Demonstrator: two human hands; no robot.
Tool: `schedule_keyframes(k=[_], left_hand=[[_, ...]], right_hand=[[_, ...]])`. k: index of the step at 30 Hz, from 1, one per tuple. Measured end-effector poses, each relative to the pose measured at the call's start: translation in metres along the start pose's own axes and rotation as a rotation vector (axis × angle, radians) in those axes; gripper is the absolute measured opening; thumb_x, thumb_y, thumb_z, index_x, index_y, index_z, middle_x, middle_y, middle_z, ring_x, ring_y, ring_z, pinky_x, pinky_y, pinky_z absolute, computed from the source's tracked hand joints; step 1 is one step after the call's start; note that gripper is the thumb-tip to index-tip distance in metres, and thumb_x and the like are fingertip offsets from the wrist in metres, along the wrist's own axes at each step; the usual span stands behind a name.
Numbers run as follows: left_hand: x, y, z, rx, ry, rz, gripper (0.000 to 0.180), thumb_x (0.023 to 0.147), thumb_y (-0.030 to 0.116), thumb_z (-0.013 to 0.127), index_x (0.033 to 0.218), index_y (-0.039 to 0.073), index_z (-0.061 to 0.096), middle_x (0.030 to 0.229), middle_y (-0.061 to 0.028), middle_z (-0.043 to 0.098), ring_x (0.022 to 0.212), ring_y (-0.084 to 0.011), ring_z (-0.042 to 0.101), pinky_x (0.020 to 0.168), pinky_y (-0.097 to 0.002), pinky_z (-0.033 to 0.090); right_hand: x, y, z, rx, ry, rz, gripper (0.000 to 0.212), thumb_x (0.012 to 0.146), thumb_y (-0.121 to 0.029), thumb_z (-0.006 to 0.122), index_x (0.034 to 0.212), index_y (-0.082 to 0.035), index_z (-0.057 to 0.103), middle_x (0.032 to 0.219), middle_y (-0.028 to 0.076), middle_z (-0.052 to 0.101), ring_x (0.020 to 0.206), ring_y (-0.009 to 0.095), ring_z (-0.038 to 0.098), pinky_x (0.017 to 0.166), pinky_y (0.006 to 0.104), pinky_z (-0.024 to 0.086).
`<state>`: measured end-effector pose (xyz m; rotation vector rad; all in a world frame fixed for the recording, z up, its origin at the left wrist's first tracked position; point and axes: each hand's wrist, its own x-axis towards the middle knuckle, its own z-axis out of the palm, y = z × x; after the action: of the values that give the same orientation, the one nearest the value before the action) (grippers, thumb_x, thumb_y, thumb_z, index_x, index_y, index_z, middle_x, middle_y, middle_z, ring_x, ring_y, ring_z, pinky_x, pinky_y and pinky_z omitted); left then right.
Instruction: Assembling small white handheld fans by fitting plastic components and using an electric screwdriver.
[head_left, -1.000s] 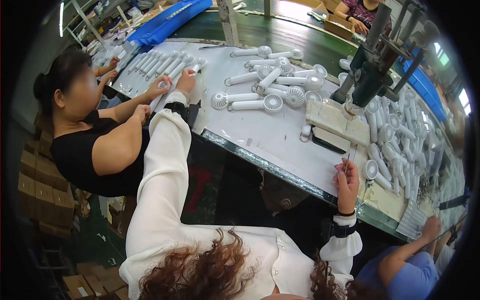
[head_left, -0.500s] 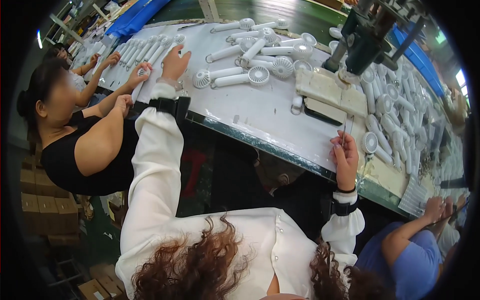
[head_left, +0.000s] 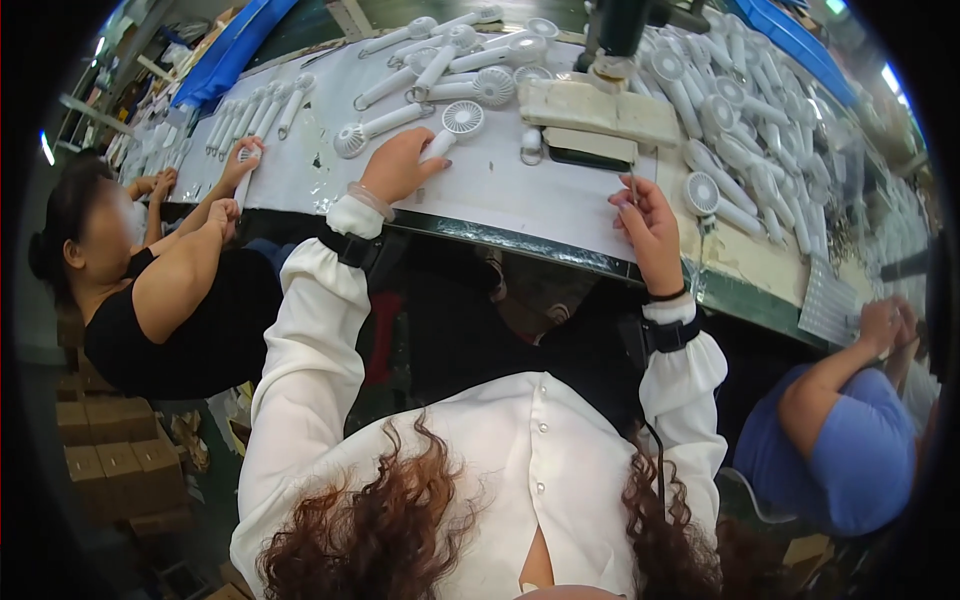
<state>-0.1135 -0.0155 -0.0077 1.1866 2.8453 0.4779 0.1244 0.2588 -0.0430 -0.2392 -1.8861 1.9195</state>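
Note:
My left hand [head_left: 402,166] is closed around the handle of a white handheld fan [head_left: 463,119]. The fan's round grille points away from me, and part of its handle is hidden by my fingers. Farther right, my right hand [head_left: 652,232] pinches a thin, slender tool [head_left: 633,183] whose kind I cannot make out. Just beyond this hand lies a pale block with a dark green edge [head_left: 590,146]. A cream-coloured slab [head_left: 598,108] stands behind that block. Another fan [head_left: 382,125] lies right behind my left hand.
Several white fans [head_left: 492,86] are spread across the far tabletop, with a big pile [head_left: 735,120] at the right. A dark press [head_left: 615,35] stands over the slab. Co-workers sit at left [head_left: 190,300] and right [head_left: 850,440]. Blue trays [head_left: 235,50] line the back.
My left hand has left the row of fans at the left, come right, and closed on a fan. My right hand keeps its pinch on the thin tool. The view has shifted.

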Motion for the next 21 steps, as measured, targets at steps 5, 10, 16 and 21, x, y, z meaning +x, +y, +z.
schedule_keyframes(k=[5,10,16,21], left_hand=[[-0.007,0.047,-0.002,-0.884,-0.162,-0.063,0.037,0.091,0.030,0.064,0.112,0.001,0.056,0.105,-0.0113,0.068,0.092,-0.0191,0.065,0.075,-0.0302,0.051],[0.000,0.099,0.013,-1.560,-0.117,-0.063,0.039,0.094,0.027,0.060,0.117,-0.002,0.047,0.107,-0.0122,0.067,0.090,-0.0171,0.065,0.075,-0.0275,0.052],[0.010,0.138,0.032,-1.496,0.007,-0.126,0.040,0.095,0.024,0.059,0.119,-0.003,0.043,0.105,-0.0132,0.067,0.090,-0.0172,0.065,0.074,-0.0269,0.053],[0.006,0.149,0.040,-1.319,-0.008,-0.068,0.035,0.097,0.020,0.056,0.122,-0.001,0.045,0.106,-0.0107,0.065,0.090,-0.0149,0.062,0.072,-0.0253,0.052]], right_hand=[[0.000,-0.003,-0.005,0.005,-0.037,0.017,0.032,0.093,-0.009,0.055,0.125,-0.003,0.050,0.092,0.001,0.060,0.070,0.004,0.050,0.059,0.0172,0.038],[-0.001,-0.005,-0.007,-0.062,-0.156,0.002,0.021,0.093,-0.009,0.056,0.113,-0.003,0.052,0.093,0.003,0.063,0.072,0.005,0.053,0.063,0.0180,0.042],[-0.004,-0.014,-0.002,0.069,-0.389,0.052,0.010,0.095,-0.008,0.054,0.103,-0.003,0.050,0.100,0.007,0.065,0.074,0.006,0.056,0.068,0.0201,0.046],[-0.003,-0.005,0.000,0.004,-0.289,-0.027,0.012,0.097,-0.009,0.050,0.108,-0.002,0.050,0.102,0.008,0.065,0.072,0.007,0.056,0.068,0.0218,0.048]])
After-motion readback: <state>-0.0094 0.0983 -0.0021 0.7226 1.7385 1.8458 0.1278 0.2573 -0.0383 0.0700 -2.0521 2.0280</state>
